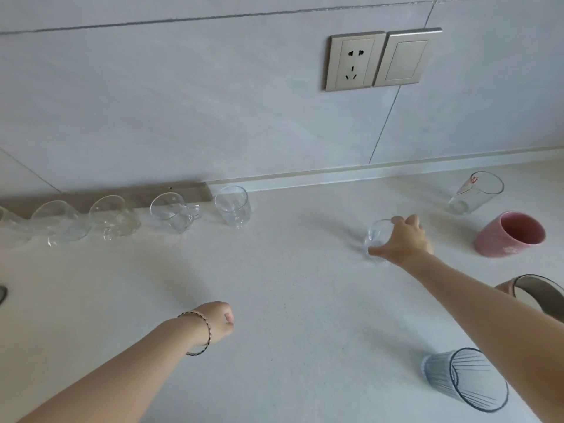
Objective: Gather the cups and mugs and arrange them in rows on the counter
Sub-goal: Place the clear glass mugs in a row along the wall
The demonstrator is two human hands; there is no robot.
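My right hand [403, 239] covers part of the small clear glass [377, 236]. The frame's left edge crops one glass [4, 216]; the right crops a mug [537, 291].

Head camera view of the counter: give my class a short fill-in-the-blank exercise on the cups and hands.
1. The right hand grips a clear ____.
2. The mug near the right edge is coloured ____.
3. The bracelet sits on the ____ wrist.
4. The row of clear glassware stands along the ____.

Missing words: glass; pink; left; wall

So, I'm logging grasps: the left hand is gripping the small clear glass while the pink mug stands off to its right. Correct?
Not quite. In the head view the right hand grips the small clear glass; the left hand holds nothing. The pink mug does stand to the right.
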